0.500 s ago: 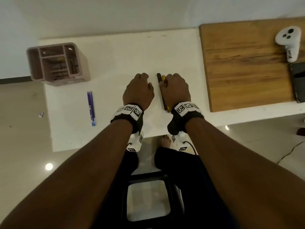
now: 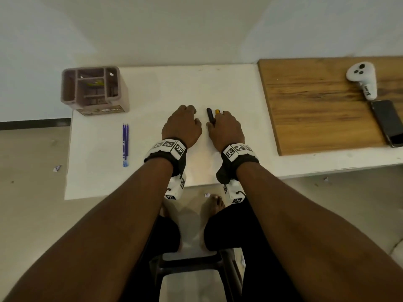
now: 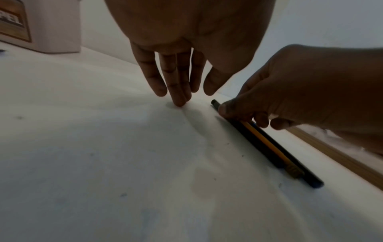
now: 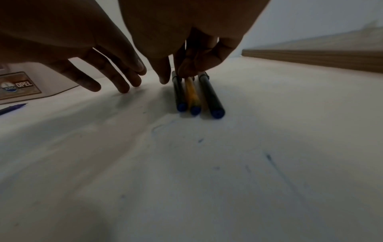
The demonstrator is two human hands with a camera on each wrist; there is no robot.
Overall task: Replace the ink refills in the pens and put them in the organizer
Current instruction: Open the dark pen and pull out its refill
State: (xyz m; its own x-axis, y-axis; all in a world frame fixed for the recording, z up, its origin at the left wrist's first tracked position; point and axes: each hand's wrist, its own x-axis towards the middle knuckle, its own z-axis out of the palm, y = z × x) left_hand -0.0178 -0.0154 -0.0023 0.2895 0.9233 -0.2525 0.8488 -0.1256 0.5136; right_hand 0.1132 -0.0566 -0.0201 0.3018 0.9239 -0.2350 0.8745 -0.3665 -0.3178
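Observation:
Three pens lie side by side on the white table: two dark pens [image 4: 211, 96] and a yellow pen [image 4: 192, 95] between them, all with blue ends. My right hand [image 2: 225, 129] is over their far half, thumb and curled fingers [image 4: 186, 68] gripping them against the table. Only the tips of a dark pen [image 2: 209, 114] and the yellow pen [image 2: 217, 111] show past the knuckles in the head view. My left hand [image 2: 182, 125] is just left of the pens, its straight fingertips [image 3: 179, 101] touching the table, holding nothing. Blue refills [image 2: 125, 144] lie farther left. The pinkish organizer [image 2: 93, 90] stands at the back left.
A wooden board [image 2: 322, 105] covers the table's right side. On it are a white controller [image 2: 363, 80] and a dark phone [image 2: 388, 123]. The table's front edge [image 2: 196, 185] runs just behind my wrists. Paper scraps lie on the floor.
The head view has tilted. My right hand has shifted slightly left and now covers more of the pens. The left hand stays where it was.

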